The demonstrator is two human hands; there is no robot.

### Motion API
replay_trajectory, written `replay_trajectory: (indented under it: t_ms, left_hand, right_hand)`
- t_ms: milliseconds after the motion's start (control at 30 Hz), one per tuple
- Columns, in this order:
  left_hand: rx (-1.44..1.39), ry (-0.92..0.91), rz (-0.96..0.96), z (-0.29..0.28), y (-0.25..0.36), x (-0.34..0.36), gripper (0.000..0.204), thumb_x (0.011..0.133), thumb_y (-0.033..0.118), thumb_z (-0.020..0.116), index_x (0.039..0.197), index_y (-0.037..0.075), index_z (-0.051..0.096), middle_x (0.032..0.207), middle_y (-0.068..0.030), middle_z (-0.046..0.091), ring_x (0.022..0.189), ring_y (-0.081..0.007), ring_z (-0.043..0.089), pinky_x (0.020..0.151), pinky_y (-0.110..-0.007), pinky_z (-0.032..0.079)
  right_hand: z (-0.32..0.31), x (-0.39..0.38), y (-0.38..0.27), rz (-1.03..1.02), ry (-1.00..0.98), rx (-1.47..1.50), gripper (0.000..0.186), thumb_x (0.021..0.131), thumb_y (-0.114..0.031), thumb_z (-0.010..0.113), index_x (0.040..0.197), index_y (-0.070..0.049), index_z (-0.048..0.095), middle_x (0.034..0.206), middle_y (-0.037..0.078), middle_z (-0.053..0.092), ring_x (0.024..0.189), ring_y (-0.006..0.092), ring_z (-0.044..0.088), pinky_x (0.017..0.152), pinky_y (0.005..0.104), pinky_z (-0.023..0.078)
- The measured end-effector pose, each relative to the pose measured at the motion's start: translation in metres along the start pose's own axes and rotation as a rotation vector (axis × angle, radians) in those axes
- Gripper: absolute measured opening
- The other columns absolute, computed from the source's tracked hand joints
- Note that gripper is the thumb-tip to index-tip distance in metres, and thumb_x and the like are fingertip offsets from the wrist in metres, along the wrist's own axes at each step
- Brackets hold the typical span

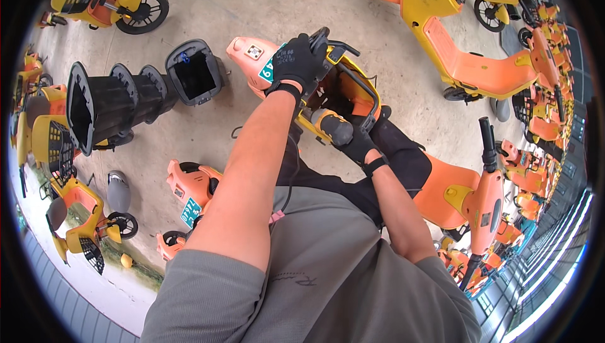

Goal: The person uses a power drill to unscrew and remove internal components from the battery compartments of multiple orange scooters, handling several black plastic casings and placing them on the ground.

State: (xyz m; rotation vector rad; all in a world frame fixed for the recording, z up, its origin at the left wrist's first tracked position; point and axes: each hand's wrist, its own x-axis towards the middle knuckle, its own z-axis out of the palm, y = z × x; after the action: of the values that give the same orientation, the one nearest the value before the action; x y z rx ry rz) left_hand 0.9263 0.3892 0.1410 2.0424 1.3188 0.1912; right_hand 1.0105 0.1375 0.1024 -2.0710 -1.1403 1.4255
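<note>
- On the concrete floor (pixel 265 3), an orange-and-yellow scooter body (pixel 343 91) sits just before the person.
- Left hand (pixel 297 62), black-gloved, clenches its upper rim.
- Right hand (pixel 360 144) grasps a grey cylindrical tool (pixel 334 127) against the body.
- Stacked black baskets (pixel 120 100) lie nearby.

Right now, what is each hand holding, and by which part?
The left hand grips the top edge of the orange-and-yellow scooter part. The right hand holds a yellow power tool by its rear body.

Stacked baskets (pixel 110 100) left of scooter (pixel 328 91); parked scooters (pixel 479 59) right.
</note>
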Motion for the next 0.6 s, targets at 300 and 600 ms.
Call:
replay_trajectory:
  t_ms: [300,600]
  left_hand:
    - [0.005,-0.164,-0.059,-0.014,0.010,-0.003,0.045,0.087,0.046,0.045,0.097,0.004,0.058,0.095,-0.0187,0.064,0.092,-0.0331,0.061,0.080,-0.042,0.047]
    - [-0.063,0.020,0.018,-0.001,0.001,-0.001,0.046,0.084,0.047,0.049,0.083,0.002,0.056,0.079,-0.0212,0.063,0.079,-0.0367,0.062,0.070,-0.043,0.046]
  right_hand:
    - [-0.003,0.002,-0.002,-0.034,-0.006,-0.023,0.044,0.078,-0.027,0.065,0.115,-0.007,0.057,0.110,0.015,0.063,0.103,0.0288,0.059,0.089,0.0354,0.046]
    - [-0.018,0.013,-0.021,-0.021,-0.085,-0.123,0.042,0.077,-0.027,0.065,0.112,-0.005,0.057,0.108,0.016,0.063,0.101,0.0311,0.059,0.087,0.0366,0.046]
